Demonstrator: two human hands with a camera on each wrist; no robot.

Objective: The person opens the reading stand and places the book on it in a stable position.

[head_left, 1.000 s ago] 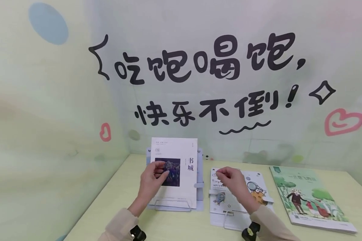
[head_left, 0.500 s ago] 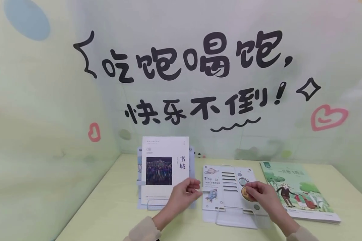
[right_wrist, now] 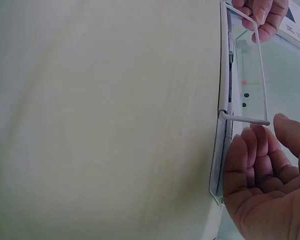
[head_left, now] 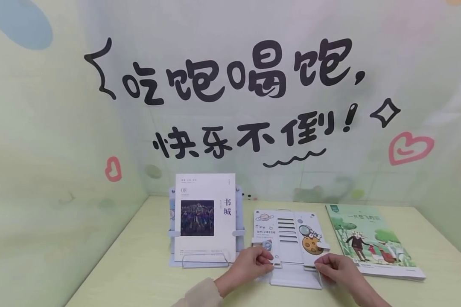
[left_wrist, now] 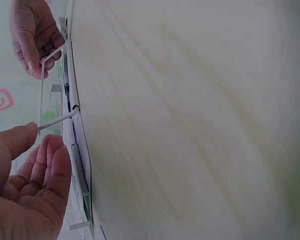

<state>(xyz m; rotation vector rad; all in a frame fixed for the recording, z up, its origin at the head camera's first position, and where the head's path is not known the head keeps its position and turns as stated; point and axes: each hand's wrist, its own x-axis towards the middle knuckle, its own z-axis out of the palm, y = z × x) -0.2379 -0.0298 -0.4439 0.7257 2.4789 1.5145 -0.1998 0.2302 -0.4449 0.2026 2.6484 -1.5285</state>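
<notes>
A folding book stand [head_left: 266, 228] printed "Tiny universe", with a rocket and an astronaut, leans low on the table. A thin white wire bracket [left_wrist: 41, 95] sticks out from its front; the bracket [right_wrist: 263, 75] is also in the right wrist view. At one bracket corner is my left hand [head_left: 249, 266], its thumb against the wire and its fingers loosely bent below. By the opposite corner is my right hand [head_left: 339, 270], thumb and bent fingers to either side of it. In the right wrist view, my right hand [right_wrist: 270, 185] shows no clear pinch.
To the left, a white book [head_left: 205, 247] stands on a light-blue stand [head_left: 240, 209] behind a wire holder [head_left: 205, 265]. A green picture book [head_left: 374, 238] lies flat at the right. Walls with black lettering [head_left: 257, 136] enclose the pale yellow table [head_left: 138, 264].
Both hands have come from in front of the white book and the stand's upper part to the wire bracket's corners. The head view has turned right.
</notes>
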